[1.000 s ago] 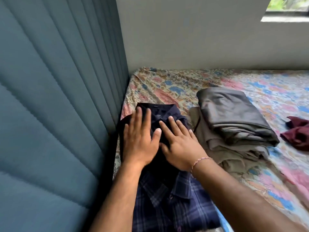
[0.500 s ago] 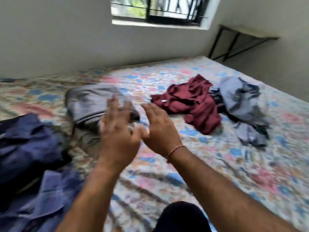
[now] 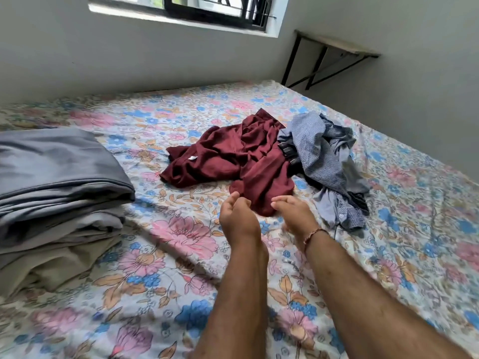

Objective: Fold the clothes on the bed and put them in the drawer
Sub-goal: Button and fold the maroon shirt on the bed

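The crumpled maroon garment (image 3: 233, 156) lies mid-bed, touching the blue checked shirt (image 3: 324, 161) on its right. Since a moment ago both hands have come forward to its near edge. The left hand (image 3: 237, 216) and right hand (image 3: 293, 212) reach with fingers loosely curled, holding nothing; whether they touch the cloth I cannot tell. Folded grey clothes (image 3: 57, 177) sit stacked far left on the floral bed (image 3: 155, 294)

Both forearms reach forward side by side; left hand (image 3: 237, 216) and right hand (image 3: 294, 212) apart, fingers loosely curled
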A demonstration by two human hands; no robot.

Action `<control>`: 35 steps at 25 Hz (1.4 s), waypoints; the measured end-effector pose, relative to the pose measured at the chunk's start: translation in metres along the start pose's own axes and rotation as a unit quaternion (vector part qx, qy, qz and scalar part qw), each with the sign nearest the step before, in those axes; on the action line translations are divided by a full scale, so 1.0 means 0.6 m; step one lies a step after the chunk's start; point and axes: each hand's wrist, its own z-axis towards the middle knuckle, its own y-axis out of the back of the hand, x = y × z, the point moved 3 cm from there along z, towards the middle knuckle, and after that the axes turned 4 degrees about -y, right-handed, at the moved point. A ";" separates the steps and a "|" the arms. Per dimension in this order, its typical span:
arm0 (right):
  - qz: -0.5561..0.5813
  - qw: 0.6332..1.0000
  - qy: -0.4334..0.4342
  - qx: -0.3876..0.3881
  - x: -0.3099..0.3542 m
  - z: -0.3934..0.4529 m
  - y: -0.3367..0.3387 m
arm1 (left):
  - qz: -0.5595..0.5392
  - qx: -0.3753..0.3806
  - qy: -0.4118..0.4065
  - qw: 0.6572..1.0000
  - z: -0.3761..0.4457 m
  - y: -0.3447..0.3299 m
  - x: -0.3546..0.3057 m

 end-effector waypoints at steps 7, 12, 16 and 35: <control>0.227 0.968 0.062 0.087 -0.012 0.001 -0.016 | -0.022 0.037 0.059 0.997 0.073 -0.009 0.083; 0.297 0.928 0.019 0.225 -0.119 -0.106 0.090 | 0.040 0.154 0.030 0.987 0.072 -0.042 0.087; 0.257 0.942 -0.016 0.213 -0.181 -0.196 0.158 | 0.356 0.308 -0.065 0.880 -0.016 -0.067 0.137; 0.149 0.953 0.002 -0.263 -0.261 -0.560 0.489 | 0.459 0.670 -0.116 0.572 -0.450 -0.016 0.111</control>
